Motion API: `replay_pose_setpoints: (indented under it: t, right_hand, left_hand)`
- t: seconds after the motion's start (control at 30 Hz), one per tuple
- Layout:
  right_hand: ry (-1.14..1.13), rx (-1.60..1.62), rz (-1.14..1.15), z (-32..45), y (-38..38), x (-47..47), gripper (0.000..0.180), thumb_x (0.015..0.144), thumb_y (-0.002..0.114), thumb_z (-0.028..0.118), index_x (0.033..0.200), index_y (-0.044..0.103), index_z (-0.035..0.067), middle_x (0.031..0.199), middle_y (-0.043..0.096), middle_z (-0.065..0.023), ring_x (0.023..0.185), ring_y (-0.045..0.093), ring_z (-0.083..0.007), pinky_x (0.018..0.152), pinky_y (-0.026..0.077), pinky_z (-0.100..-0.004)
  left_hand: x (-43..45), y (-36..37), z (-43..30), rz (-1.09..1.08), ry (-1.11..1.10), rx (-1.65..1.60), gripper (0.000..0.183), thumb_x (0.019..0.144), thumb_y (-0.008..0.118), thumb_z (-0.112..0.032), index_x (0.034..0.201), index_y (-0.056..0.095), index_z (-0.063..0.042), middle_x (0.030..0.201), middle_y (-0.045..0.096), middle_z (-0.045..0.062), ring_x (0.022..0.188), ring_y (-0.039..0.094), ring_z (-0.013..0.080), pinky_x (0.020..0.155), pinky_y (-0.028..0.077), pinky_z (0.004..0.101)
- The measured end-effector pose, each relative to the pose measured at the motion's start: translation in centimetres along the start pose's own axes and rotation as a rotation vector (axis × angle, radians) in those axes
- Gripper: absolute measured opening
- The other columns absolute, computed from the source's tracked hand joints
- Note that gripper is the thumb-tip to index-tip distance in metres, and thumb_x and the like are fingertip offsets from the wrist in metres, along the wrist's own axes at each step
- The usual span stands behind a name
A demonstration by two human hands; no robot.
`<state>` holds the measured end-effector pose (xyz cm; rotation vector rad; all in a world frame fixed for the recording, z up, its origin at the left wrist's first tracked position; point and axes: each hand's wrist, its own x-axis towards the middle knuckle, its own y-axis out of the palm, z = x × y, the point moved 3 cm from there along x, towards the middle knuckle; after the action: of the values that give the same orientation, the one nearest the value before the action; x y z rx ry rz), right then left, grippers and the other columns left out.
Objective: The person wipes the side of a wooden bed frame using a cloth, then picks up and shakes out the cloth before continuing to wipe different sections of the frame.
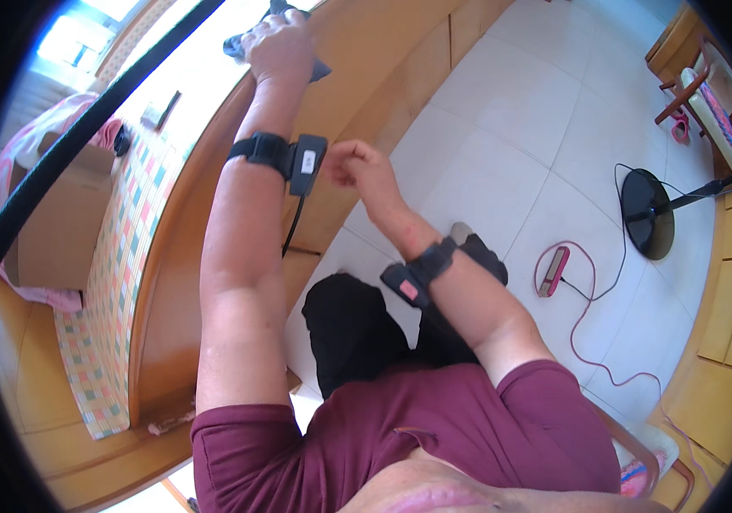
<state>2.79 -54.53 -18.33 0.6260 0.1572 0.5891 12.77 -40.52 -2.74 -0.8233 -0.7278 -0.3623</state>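
Observation:
My left hand [281,48] reaches far forward and grips a bunched dark cloth [319,70] against the edge of a wooden bench [366,38]. Folds of the cloth stick out on either side of the fingers. My right hand [359,168] hangs in the air closer to my body, in front of the bench's wooden side. Its fingers are loosely curled, and no object shows in it. Both forearms carry black strapped devices: one on the left forearm [305,163], another on the right [409,285].
A checkered mat [128,211] covers the bench top, where a cardboard box [58,224] stands. On the tiled floor [507,115] lie a pink power strip [553,272] and loose cables. A round black stand base [648,224] and a wooden chair [705,109] stand to the right.

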Motion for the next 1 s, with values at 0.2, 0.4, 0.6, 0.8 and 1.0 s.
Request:
replay_pose_setpoints:
  t: [0.2,0.4,0.6,0.8,1.0]
  right_hand:
    - [0.246,-0.067,0.095,1.6,-2.4,-0.8,0.015,0.087,0.048,0.005,0.094,0.062,0.004,0.088,0.064,-0.0042,0.077,0.061,-0.0118,0.071,0.048,-0.0246]
    - [0.019,-0.861,0.281,2.5,-2.2,-1.5,0.018,0.085,0.053,0.014,0.098,0.062,0.005,0.087,0.065,-0.0121,0.077,0.063,-0.0226,0.071,0.049,-0.0324]
    - [0.227,-1.41,0.708,-0.8,-0.9,-2.1,0.025,0.084,0.053,0.018,0.105,0.06,0.006,0.092,0.066,-0.0148,0.089,0.063,-0.031,0.073,0.05,-0.0431]
    - [0.214,-1.546,0.761,-2.1,-1.1,-2.3,0.026,0.083,0.055,0.021,0.103,0.063,0.007,0.092,0.066,-0.0138,0.091,0.063,-0.0335,0.074,0.051,-0.0435]
    - [0.149,-1.607,0.8,-3.4,-0.5,-2.6,0.029,0.081,0.053,0.02,0.106,0.064,0.009,0.098,0.065,-0.0159,0.097,0.061,-0.033,0.081,0.049,-0.0423]
  left_hand:
    - [8.1,-3.3,-9.7,0.255,-0.046,-0.136,0.04,0.084,0.049,-0.015,0.12,0.051,0.002,0.117,0.054,0.015,0.111,0.049,0.0344,0.093,0.036,0.0561]
    - [9.7,-6.0,-13.4,-0.182,0.298,-0.385,0.038,0.084,0.049,-0.017,0.118,0.053,-0.001,0.118,0.055,0.015,0.108,0.051,0.0279,0.089,0.039,0.0467]
    - [5.7,2.7,-11.7,-0.108,0.392,-0.195,0.039,0.081,0.056,-0.024,0.115,0.055,-0.004,0.128,0.048,0.013,0.12,0.042,0.0261,0.097,0.034,0.0448]
    - [-1.1,7.4,-8.6,-0.236,0.472,0.016,0.041,0.078,0.064,-0.03,0.112,0.057,-0.008,0.138,0.042,0.01,0.132,0.032,0.0243,0.105,0.029,0.0429]
    - [-13.2,-0.8,0.5,0.197,0.368,-0.076,0.039,0.078,0.064,-0.027,0.111,0.056,-0.006,0.141,0.039,0.009,0.134,0.029,0.0246,0.107,0.027,0.0449]
